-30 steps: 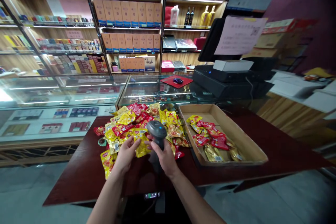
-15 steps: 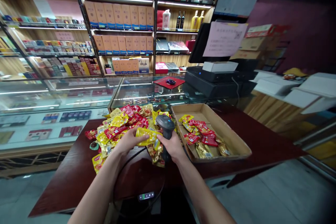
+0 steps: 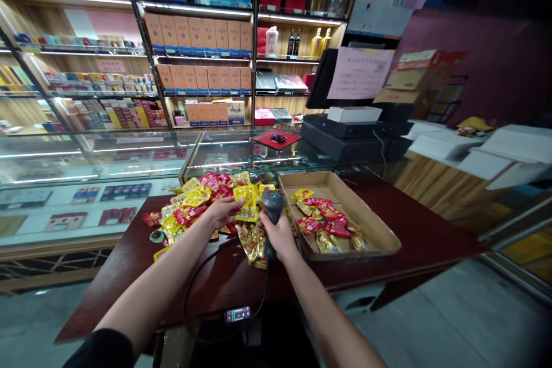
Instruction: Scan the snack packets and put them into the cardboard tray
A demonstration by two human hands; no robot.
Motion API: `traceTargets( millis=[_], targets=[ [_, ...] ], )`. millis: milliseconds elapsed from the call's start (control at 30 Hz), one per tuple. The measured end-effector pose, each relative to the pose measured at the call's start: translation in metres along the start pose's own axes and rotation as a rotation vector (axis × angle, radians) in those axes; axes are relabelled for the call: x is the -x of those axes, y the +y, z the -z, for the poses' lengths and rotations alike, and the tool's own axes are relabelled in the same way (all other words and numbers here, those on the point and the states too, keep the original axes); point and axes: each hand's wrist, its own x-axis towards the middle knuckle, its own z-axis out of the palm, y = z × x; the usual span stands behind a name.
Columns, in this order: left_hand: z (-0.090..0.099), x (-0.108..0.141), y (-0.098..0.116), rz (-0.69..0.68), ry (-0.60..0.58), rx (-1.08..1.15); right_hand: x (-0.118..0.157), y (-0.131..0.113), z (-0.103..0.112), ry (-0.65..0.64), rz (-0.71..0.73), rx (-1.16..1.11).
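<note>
My left hand [image 3: 223,211] grips a yellow snack packet [image 3: 245,203] by its left side and holds it upright. Wrapped round the handle of a dark barcode scanner [image 3: 272,202] is my right hand [image 3: 279,234], just right of the packet. A pile of red, yellow and gold snack packets [image 3: 194,198] lies behind and left of my left hand. Below the held packet, a gold packet [image 3: 253,244] rests near the scanner's handle. To the right, a shallow cardboard box [image 3: 371,221] contains several red, yellow and gold packets.
The scanner's black cable [image 3: 202,267] loops over the dark wooden table [image 3: 125,264]. Behind stand a glass display counter [image 3: 172,152], a mouse on a red mat [image 3: 276,138] and a monitor [image 3: 321,80]. A small lit device [image 3: 238,315] sits at the table's front edge.
The yellow packet has turned from lying sideways between both hands to upright in my left hand. My right hand has let go of its end and keeps the scanner.
</note>
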Motion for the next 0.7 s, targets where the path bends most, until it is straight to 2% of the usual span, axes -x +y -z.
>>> traceTargets(
  millis=[167, 267, 433, 500, 600, 700],
  targets=[
    [0.010, -0.023, 0.010, -0.034, 0.148, -0.102, 0.036, -0.007, -0.002, -0.154, -0.193, -0.063],
    [0.009, -0.029, 0.015, -0.048, 0.187, -0.120, 0.057, -0.006, -0.009, -0.238, -0.211, -0.111],
    [0.002, -0.023, 0.016, -0.056, 0.159, -0.116, 0.073, -0.004, -0.013, -0.296, -0.171, -0.126],
    [0.000, -0.017, 0.013, -0.056, 0.113, -0.109, 0.076, -0.004, -0.013, -0.305, -0.164, -0.128],
    [-0.002, -0.008, 0.007, -0.052, 0.019, -0.083, 0.081, -0.004, -0.013, -0.301, -0.180, -0.143],
    [-0.002, -0.002, 0.002, -0.044, 0.016, -0.069, 0.087, -0.004, -0.014, -0.287, -0.220, -0.153]
  ],
)
